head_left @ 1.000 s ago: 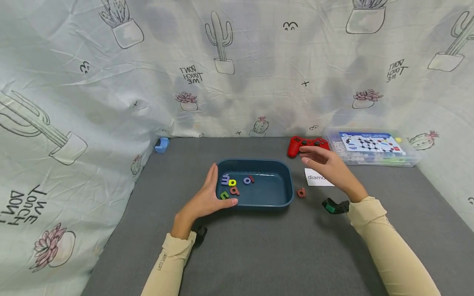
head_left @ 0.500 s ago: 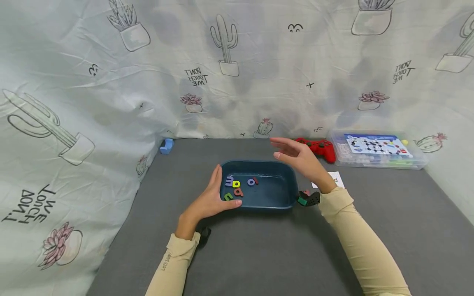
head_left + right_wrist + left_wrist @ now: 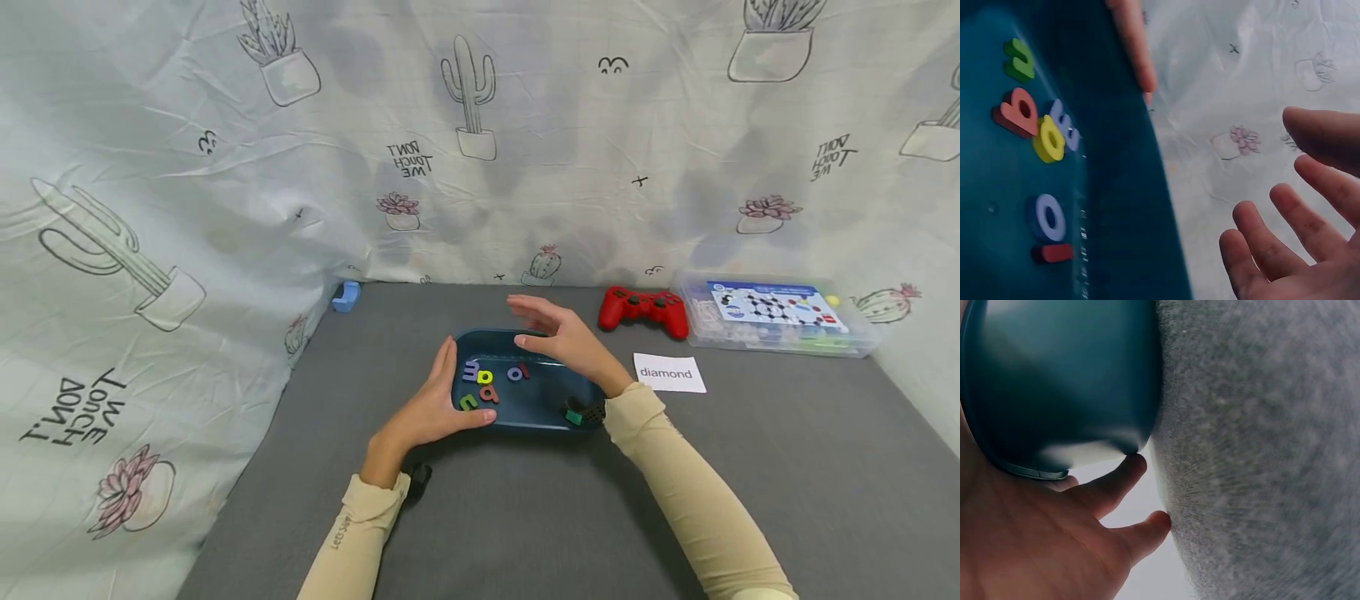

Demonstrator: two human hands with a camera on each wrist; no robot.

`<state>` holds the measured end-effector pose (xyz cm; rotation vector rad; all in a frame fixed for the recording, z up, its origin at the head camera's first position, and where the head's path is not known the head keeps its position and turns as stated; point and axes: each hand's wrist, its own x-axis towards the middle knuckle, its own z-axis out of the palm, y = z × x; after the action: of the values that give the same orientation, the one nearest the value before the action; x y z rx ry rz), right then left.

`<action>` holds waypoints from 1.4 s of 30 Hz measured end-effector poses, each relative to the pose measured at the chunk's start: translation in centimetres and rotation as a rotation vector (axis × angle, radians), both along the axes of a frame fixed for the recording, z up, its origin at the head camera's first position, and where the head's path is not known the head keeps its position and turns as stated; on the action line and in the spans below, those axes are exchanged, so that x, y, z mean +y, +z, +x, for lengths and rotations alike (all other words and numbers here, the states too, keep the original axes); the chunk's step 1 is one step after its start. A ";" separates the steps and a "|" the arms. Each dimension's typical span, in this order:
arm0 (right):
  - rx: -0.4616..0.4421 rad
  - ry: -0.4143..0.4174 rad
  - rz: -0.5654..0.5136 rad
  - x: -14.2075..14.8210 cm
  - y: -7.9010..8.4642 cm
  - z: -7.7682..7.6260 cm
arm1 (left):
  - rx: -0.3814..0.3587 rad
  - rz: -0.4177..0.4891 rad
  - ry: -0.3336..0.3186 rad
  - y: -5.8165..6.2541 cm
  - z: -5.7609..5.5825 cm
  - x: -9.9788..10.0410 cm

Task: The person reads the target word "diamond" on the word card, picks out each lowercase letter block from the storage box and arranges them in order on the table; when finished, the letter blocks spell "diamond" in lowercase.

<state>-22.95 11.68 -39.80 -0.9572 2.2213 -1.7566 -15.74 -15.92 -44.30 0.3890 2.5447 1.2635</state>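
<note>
A dark blue tray (image 3: 517,423) holds several small letters: a purple m (image 3: 470,372), a yellow letter (image 3: 485,377), a reddish letter (image 3: 489,393), a green n (image 3: 468,402), a purple o (image 3: 514,374) and a red i (image 3: 523,370). My left hand (image 3: 423,408) grips the tray's left end, thumb along the front rim and fingers along the side. Over the right half of the tray hovers my right hand (image 3: 566,342), fingers loosely bent and nothing between them, as the right wrist view shows. It hides part of the tray's far rim.
A white card (image 3: 669,372) reading "diamond" lies right of the tray. Behind it sit a red game controller (image 3: 643,311) and a clear plastic box (image 3: 776,315) with a printed label. A small blue object (image 3: 347,297) stands at the back left, before the patterned cloth (image 3: 570,150).
My right hand has moved left from beside the card to above the tray, uncovering the card and controller. The red letter right of the tray is now hidden. My left hand keeps its hold.
</note>
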 end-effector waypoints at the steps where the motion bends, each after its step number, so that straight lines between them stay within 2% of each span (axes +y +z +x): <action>1: -0.005 0.001 0.013 -0.1 -0.2 -0.1 | 0.000 0.001 0.000 0.0 0.0 0.0; 16: -0.090 0.062 0.173 -0.5 -2.4 -0.6 | -0.003 -0.024 0.006 -0.1 0.1 0.1; 25: -0.138 0.137 0.389 -0.4 -3.3 -0.8 | 0.013 0.008 -0.011 -0.3 0.0 -0.1; 33: -0.041 0.162 0.493 -0.2 -3.8 -1.3 | 0.016 0.010 -0.014 -0.3 0.0 -0.1; 42: 0.055 0.160 0.594 -0.6 -3.5 -0.8 | 0.016 0.017 -0.020 -0.3 0.1 -0.2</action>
<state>-23.70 11.09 -43.29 -0.9998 2.3987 -0.9176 -15.60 -16.16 -44.57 0.4281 2.5385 1.2805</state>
